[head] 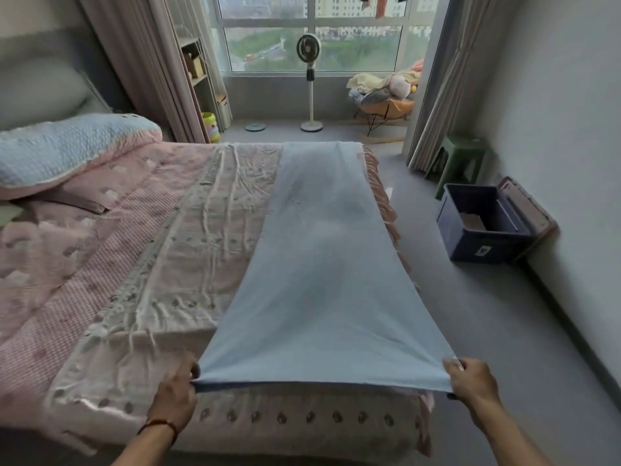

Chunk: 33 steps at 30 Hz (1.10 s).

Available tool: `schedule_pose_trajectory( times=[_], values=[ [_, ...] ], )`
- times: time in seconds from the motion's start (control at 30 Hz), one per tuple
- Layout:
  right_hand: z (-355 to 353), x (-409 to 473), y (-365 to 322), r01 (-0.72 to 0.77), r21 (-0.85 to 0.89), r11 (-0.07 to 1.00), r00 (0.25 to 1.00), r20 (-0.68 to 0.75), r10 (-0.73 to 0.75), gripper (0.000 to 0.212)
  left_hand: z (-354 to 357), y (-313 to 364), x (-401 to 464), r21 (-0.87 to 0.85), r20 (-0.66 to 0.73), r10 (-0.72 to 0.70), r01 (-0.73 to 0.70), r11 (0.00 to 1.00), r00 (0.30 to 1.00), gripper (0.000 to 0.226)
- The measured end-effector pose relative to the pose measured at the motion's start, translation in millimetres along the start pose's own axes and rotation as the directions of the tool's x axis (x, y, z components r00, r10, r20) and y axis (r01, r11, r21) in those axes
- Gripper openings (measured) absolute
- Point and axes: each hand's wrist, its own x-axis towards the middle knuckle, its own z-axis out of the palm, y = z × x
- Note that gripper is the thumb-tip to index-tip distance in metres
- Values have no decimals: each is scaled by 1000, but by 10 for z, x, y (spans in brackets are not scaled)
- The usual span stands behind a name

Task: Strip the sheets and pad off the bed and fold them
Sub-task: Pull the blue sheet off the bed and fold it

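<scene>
Blue sheet stretched lengthwise along bed

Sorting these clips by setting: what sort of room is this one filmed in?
A home bedroom, most likely in a high-rise flat. A bed with a pillow fills the left, curtains frame a large window overlooking distant buildings, and a standing fan sits by it.

Home bedroom: bed with pillow, curtains, big window, standing fan.
</scene>
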Motion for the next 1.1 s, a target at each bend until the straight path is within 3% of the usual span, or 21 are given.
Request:
schedule_pose_trajectory(
  times=[0.07, 0.13, 0.2, 0.3, 0.4, 0.47, 0.6, 0.7, 0.8, 0.87, 0.93, 1.1],
  values=[
    [19, 22, 50, 10, 23, 1000, 1000, 2, -10, 34, 3, -24, -66, -31, 31, -52, 53, 998, 998, 30],
    [10, -43, 70, 39, 45, 998, 999, 8, -39, 28, -32, -18, -161, -69, -24, -59, 57, 996, 998, 31],
    [-33, -206, 13, 95, 104, 990, 995, 2, -96, 9, -59, -20, -228, -100, -56, -25, 19, 995, 998, 40],
    [-171, -426, -122, 223, 95, 970, 974, 5, -225, 37, -65, -83, -292, -133, -89, 34, -45, 990, 995, 54],
    [-192, -481, -64, 342, -14, 940, 939, 55, -340, 24, -34, -109, -302, -141, -120, 63, -80, 987, 991, 55],
    [-157, -462, -31, 263, -36, 964, 963, 78, -260, 26, -24, -58, -300, -120, -87, 49, -59, 991, 995, 52],
    [-71, -472, 37, 213, 33, 976, 977, -38, -212, 26, 10, -29, -334, -76, -133, 27, -37, 996, 991, 41],
    [61, -474, 209, 117, 74, 990, 993, 7, -118, 21, 55, -102, -302, 64, 73, -29, 24, 998, 997, 36],
    [179, -446, 337, 91, 134, 987, 996, 2, -92, 25, 78, -124, -344, 74, 88, -56, 49, 996, 995, 30],
    [227, -389, 377, 24, 209, 978, 1000, 10, -27, 25, 61, -149, -349, 64, 92, -58, 52, 997, 994, 31],
    [267, -366, 464, -69, 208, 976, 996, 72, 55, 27, 79, -208, -381, 132, 181, -76, 53, 990, 981, 31],
    [268, -299, 398, -95, 198, 976, 992, 102, 76, 31, 86, -199, -307, 67, 257, 31, -50, 997, 966, 49]
  ],
)
